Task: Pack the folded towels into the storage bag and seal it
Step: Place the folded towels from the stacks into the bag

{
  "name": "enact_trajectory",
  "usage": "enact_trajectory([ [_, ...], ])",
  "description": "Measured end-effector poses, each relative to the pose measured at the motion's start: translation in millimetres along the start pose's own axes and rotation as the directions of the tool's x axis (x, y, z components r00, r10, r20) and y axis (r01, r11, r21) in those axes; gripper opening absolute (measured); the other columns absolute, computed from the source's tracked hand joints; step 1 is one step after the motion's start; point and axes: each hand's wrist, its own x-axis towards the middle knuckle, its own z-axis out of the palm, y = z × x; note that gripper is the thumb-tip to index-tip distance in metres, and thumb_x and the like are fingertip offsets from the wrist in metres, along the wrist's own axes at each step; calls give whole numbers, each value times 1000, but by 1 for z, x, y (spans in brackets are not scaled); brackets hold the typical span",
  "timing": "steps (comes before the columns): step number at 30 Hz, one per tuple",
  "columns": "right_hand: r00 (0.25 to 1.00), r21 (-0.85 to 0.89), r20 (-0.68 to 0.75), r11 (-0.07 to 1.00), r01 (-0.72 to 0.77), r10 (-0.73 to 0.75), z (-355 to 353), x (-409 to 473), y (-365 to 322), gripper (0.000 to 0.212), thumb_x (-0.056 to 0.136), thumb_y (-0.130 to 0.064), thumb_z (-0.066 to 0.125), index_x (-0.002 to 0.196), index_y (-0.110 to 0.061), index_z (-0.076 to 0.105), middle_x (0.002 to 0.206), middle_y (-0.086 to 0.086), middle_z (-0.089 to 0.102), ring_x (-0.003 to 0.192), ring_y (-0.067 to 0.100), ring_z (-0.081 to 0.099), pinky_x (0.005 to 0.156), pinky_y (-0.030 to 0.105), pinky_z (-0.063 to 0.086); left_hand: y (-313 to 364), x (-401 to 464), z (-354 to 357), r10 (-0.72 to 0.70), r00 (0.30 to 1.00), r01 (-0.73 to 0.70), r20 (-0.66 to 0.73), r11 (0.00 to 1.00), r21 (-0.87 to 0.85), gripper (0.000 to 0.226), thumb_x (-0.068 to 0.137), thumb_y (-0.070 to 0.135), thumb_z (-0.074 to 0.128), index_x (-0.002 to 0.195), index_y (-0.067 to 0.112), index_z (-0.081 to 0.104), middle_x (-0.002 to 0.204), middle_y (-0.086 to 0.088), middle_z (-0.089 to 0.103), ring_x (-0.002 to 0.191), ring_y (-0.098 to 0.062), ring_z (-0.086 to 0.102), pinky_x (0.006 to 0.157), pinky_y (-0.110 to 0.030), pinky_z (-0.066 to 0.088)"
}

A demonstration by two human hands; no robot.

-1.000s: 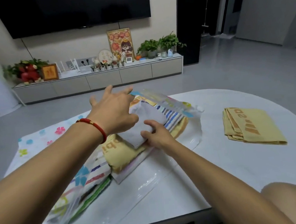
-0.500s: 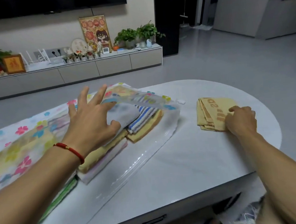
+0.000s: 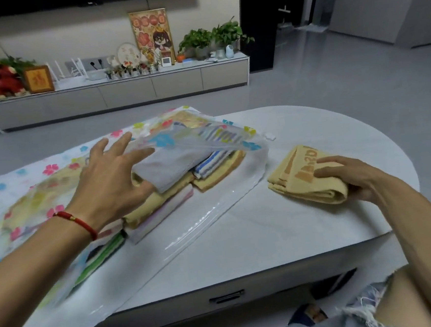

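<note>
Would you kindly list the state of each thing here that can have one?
storage bag: unsealed, top flap lifted.
left hand: fingers spread, holding the flap up.
right hand: gripping the yellow towel.
yellow towel: folded, on the table, outside the bag.
grey towel: folded, topmost in the bag's mouth.
striped towel: folded, inside.

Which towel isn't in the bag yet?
The yellow towel with orange letters, lying alone on the table under the right hand. The others sit stacked inside the storage bag.
</note>
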Motion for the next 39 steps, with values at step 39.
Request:
enact_trajectory([
  [39, 757, -450, 294, 614, 648, -583, 355, -81, -21, 56, 87, -1, 58, 143, -7, 56, 152, 18, 45, 142, 31, 41, 114, 27, 32, -49, -66, -32, -5, 1000, 2, -12, 969, -245, 84, 63, 34, 50, 146, 24, 43, 162, 19, 12, 151, -23, 14, 120, -47, 21],
])
